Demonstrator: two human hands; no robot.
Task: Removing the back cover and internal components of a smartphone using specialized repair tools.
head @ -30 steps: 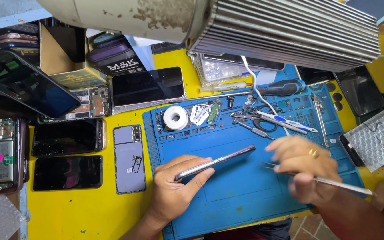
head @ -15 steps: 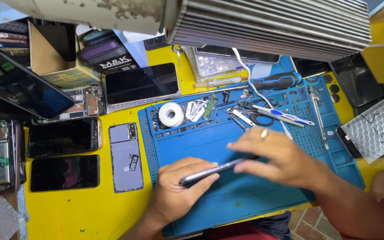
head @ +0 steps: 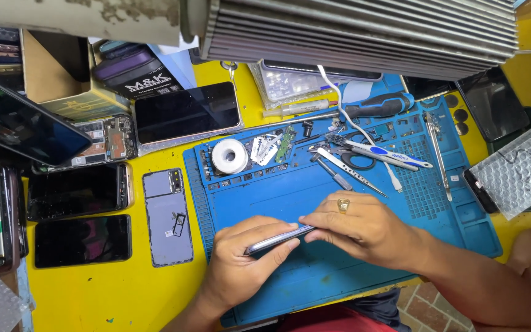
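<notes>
Phone (head: 276, 239) held edge-up over blue mat (head: 314, 190), pinched at both ends.

Left hand (head: 241, 264) clamped on the near end, right hand (head: 357, 229) now closed on the far end, fingertips meeting the left, no longer open above it as half a second ago. Behind the phone on the mat: solder reel (head: 229, 155), tweezers (head: 344, 167). Left of the mat, yellow worktop (head: 93, 295).

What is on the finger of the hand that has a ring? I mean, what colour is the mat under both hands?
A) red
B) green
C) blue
C: both the left hand and the right hand hold a phone edge-up over the blue mat, which lies on a yellow table.
</notes>
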